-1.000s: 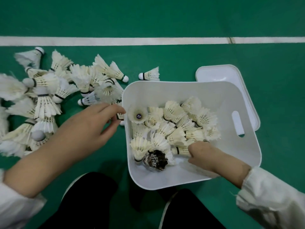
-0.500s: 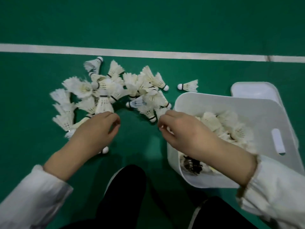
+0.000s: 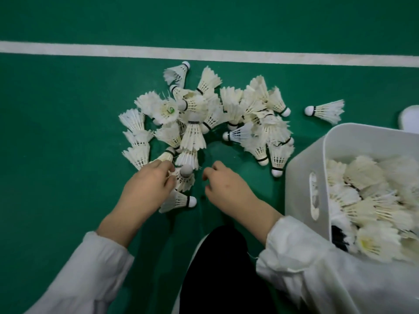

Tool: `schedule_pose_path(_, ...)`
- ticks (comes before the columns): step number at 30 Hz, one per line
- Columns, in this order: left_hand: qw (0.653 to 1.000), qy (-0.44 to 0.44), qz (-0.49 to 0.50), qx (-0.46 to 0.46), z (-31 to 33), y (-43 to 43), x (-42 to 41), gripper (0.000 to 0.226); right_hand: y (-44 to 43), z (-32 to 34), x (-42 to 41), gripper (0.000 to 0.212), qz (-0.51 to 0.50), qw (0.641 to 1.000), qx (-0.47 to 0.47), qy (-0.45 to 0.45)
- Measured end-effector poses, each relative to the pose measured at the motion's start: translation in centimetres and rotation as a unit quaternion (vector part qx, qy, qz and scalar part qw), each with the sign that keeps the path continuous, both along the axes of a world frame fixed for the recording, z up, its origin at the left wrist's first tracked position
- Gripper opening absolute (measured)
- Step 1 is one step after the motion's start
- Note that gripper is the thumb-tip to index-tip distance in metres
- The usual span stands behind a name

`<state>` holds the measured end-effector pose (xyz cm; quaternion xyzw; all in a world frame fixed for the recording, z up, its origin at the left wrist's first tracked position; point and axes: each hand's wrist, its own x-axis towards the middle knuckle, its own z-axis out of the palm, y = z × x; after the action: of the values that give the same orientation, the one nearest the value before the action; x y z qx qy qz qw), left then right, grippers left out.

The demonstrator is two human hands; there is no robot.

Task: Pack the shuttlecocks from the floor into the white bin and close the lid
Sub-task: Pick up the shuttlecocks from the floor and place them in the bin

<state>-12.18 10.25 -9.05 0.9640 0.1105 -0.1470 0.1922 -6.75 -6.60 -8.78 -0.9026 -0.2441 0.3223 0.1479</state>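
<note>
A pile of white feather shuttlecocks (image 3: 204,118) lies on the green floor in front of me. One shuttlecock (image 3: 326,111) lies apart to the right of it. The white bin (image 3: 301,177) stands at the right edge with several shuttlecocks inside and no lid on it. My left hand (image 3: 147,186) rests on the near edge of the pile, fingers curled onto the feathers of a shuttlecock (image 3: 184,180) whose cork points up. My right hand (image 3: 224,182) hovers over bare floor beside it, fingers bent and apart, holding nothing.
A corner of the white lid (image 3: 410,118) shows behind the bin at the right edge. A white court line (image 3: 204,53) runs across the floor beyond the pile. My black-trousered knee (image 3: 222,268) is below the hands.
My right hand has left the bin and moved left to the floor by the pile. My left hand has shifted onto the pile's near edge. The view has turned left, so the bin sits farther right.
</note>
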Motion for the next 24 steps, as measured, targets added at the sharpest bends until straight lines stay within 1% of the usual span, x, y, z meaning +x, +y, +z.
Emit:
schedule_pose_path(3, 1.0, -0.008, -0.004, -0.012, -0.7, -0.6, 1.1, 0.021, 1.4, -0.8, 1.7, 0.038, 0.019, 0.999, -0.014, -0.029)
schedule_pose_path(6, 0.999, -0.026, -0.017, -0.035, -1.0, -1.3, 2.3, 0.023, 2.2, -1.2, 3.4, 0.051, 0.047, 0.996, -0.055, -0.051)
schedule_pose_path(9, 0.999, -0.021, -0.023, -0.037, -1.5, -1.4, 3.5, 0.037, 2.4, -1.5, 4.5, 0.067, 0.078, 0.992, -0.072, -0.063)
schedule_pose_path(11, 0.999, -0.025, -0.035, -0.031, -2.1, -1.3, 4.0, 0.04, 2.2, -1.7, 4.8, 0.073, 0.074, 0.992, -0.062, -0.075)
schedule_pose_path(14, 0.998, -0.035, -0.052, -0.014, -2.9, -1.1, 4.4, 0.034, 1.4, -1.6, 5.0, 0.072, 0.017, 0.997, -0.033, -0.072)
schedule_pose_path(16, 0.997, -0.053, -0.061, 0.0, -3.3, -1.1, 4.6, 0.037, 0.8, -1.4, 4.9, 0.07, -0.015, 0.997, -0.005, -0.074)
schedule_pose_path(18, 0.995, -0.06, -0.079, -0.011, -3.7, -1.1, 4.9, 0.049, 0.4, -1.3, 4.6, 0.07, -0.029, 0.996, 0.022, -0.08)
schedule_pose_path(20, 0.993, -0.019, -0.096, -0.061, -4.1, -1.0, 5.2, 0.065, 0.2, -1.1, 4.3, 0.069, -0.029, 0.996, 0.04, -0.077)
schedule_pose_path(21, 0.991, 0.001, -0.101, -0.083, -4.2, -1.1, 5.3, 0.068, 0.2, -1.1, 4.3, 0.069, -0.023, 0.996, 0.039, -0.078)
schedule_pose_path(22, 0.99, 0.0, -0.108, -0.094, -4.3, -1.3, 5.3, 0.065, 0.3, -1.0, 4.4, 0.068, -0.015, 0.996, 0.03, -0.083)
schedule_pose_path(24, 0.989, -0.05, -0.108, -0.092, -4.4, -1.5, 5.1, 0.048, 0.7, -0.9, 5.4, 0.064, -0.01, 0.995, 0.006, -0.095)
